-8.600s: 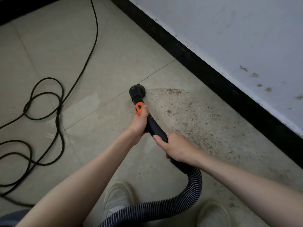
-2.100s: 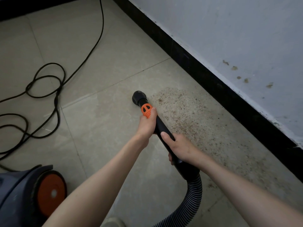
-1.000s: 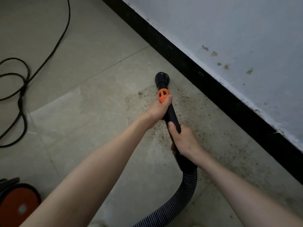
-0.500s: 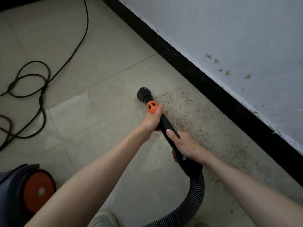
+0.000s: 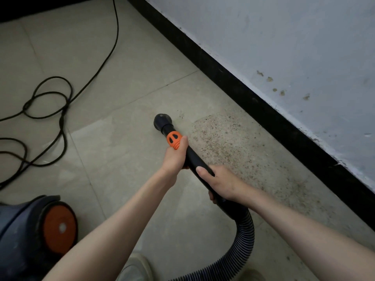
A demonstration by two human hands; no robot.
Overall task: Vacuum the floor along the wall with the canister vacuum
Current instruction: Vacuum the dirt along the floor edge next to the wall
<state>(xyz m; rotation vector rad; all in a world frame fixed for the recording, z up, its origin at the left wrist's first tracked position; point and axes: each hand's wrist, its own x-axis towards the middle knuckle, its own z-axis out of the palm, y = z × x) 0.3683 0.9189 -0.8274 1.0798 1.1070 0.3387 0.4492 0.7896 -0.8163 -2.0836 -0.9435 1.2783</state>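
Since half a second ago little has shifted. At lower left the canister vacuum (image 5: 30, 236) is seen more fully beneath the looped power cord (image 5: 60, 118). The wand (image 5: 194, 159) is gripped by the left hand (image 5: 175, 157) below the orange collar (image 5: 174, 139), the right hand (image 5: 220, 184) clenched lower; the nozzle (image 5: 162, 121) has been drawn left, off the dirt patch (image 5: 233, 142) beside the baseboard (image 5: 263, 110).

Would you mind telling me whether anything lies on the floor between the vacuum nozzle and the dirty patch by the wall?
Nothing visible does. The nozzle sits just left of the speckled dirt patch, with only bare tile between. The power cord loops well off to the left, and the canister sits behind, near the left arm.
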